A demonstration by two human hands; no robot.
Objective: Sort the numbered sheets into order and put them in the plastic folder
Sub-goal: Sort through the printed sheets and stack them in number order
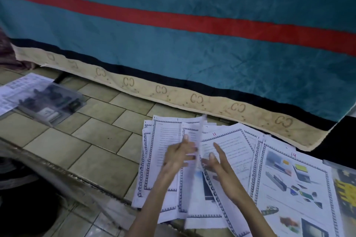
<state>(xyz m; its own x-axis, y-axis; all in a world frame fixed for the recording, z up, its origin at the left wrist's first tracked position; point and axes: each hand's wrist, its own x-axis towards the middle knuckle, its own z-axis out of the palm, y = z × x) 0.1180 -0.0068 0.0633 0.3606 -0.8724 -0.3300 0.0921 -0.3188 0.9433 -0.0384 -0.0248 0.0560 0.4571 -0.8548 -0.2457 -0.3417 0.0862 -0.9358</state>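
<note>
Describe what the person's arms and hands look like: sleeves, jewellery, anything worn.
Both forearms are bare as far as the frame shows, with no sleeves in view. The left hand and the right hand wear no gloves; no rings, watch or bracelets are visible. Fingernails look short and unpainted, though motion blur hides detail.

A home bedroom seems to be showing here: a teal blanket is hanging off a bed onto a tiled floor.
</note>
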